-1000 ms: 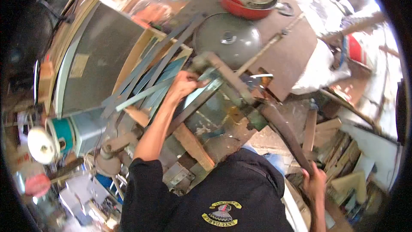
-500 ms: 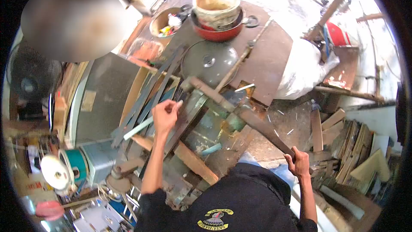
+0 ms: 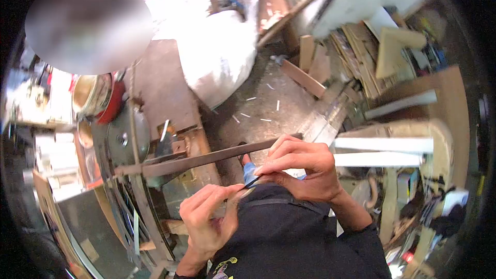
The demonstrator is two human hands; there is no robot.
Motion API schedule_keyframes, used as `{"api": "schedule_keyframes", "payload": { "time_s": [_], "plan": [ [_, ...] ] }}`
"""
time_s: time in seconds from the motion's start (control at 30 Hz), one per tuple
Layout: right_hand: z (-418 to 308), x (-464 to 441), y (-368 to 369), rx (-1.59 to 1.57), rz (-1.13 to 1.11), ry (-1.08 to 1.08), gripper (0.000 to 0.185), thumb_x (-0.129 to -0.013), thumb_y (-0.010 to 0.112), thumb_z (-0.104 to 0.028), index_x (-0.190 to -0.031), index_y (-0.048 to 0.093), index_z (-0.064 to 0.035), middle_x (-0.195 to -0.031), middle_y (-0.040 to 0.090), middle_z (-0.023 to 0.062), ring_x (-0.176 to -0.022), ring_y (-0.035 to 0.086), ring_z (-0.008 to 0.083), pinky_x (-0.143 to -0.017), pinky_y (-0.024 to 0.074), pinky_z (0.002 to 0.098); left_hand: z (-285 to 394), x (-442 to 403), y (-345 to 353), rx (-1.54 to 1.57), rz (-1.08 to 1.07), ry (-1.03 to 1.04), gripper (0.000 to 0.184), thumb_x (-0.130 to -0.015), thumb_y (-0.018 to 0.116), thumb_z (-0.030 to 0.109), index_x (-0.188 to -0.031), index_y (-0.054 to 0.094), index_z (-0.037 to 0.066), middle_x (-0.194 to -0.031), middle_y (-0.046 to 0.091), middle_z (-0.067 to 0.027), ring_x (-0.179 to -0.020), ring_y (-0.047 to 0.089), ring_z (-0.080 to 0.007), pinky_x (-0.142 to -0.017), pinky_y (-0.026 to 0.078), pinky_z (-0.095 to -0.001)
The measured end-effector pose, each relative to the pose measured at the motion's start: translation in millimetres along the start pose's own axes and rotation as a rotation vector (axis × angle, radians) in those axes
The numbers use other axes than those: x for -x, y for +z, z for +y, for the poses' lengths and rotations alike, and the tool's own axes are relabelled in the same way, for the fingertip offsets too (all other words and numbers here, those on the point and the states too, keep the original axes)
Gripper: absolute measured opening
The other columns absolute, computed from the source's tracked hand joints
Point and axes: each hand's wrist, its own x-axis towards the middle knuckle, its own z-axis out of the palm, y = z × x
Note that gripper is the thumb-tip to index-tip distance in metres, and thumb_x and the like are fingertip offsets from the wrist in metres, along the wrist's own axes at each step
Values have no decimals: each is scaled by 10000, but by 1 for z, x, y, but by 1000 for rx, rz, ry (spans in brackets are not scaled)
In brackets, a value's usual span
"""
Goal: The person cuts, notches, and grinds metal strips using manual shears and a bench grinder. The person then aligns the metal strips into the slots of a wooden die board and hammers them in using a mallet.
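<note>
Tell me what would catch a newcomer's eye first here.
The left hand and right hand pinch a small dark piece in front of the black shirt. Beyond them, a long dark bar crosses the middle, and a bright white bag bulges in the upper middle.

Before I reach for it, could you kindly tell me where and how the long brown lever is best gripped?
Probably near the free end of the long brown lever, coming from your side with the right hand and closing around the bar: it is slim, juts past the table over the floor, and its end shows just beyond that hand.
</note>
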Motion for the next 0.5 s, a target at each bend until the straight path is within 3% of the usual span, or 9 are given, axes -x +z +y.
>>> {"api": "schedule_keyframes", "payload": {
  "time_s": [0.07,0.17,0.33,0.4,0.43,0.47,0.5],
  "plan": [
    [-4,29,-26,33,103,-12,293,-735,825,27,-1009,757,-50,-884,725,65,-791,678,189,-725,545,316,14,-4,26,4,-71,103,142,-745,736,-63,-883,742,-31,-747,706,-125,-641,681,-202,-613,500,-270],
    [-25,90,-69,6,346,185,325,-750,823,22,-1056,746,-56,-878,735,68,-802,698,187,-733,542,309,56,-5,74,-67,-222,224,155,-736,746,-47,-886,755,-11,-745,702,-121,-609,648,-197,-596,482,-272],
    [-49,256,-143,107,655,65,223,-773,813,9,-981,755,-50,-871,734,63,-791,680,186,-735,540,318,150,35,192,-55,-503,457,130,-741,726,-56,-865,746,-20,-755,714,-128,-628,666,-185,-625,499,-266],
    [-67,340,-167,98,798,56,177,-806,802,-39,-974,751,-61,-870,720,67,-808,677,199,-744,535,331,191,69,253,-48,-629,396,124,-743,719,-55,-862,738,-26,-771,726,-127,-671,684,-162,-652,510,-255],
    [-76,379,-174,169,881,72,188,-793,808,-22,-969,751,-56,-862,717,71,-804,678,203,-730,528,326,206,87,287,17,-683,466,156,-745,751,-37,-896,755,-1,-764,717,-135,-653,702,-207,-630,526,-272],
    [-88,420,-183,237,968,95,200,-779,813,-5,-963,751,-51,-855,714,74,-800,680,207,-717,521,322,225,103,318,43,-851,443,100,-751,755,-33,-848,735,-26,-792,743,-106,-701,672,-109,-658,512,-249],
    [-102,463,-189,252,1032,121,166,-812,800,-49,-969,745,-52,-837,685,71,-793,662,217,-710,508,331,241,129,349,52,-973,339,92,-760,764,-33,-848,738,-21,-791,744,-91,-704,656,-91,-650,510,-248]
  ]
}}
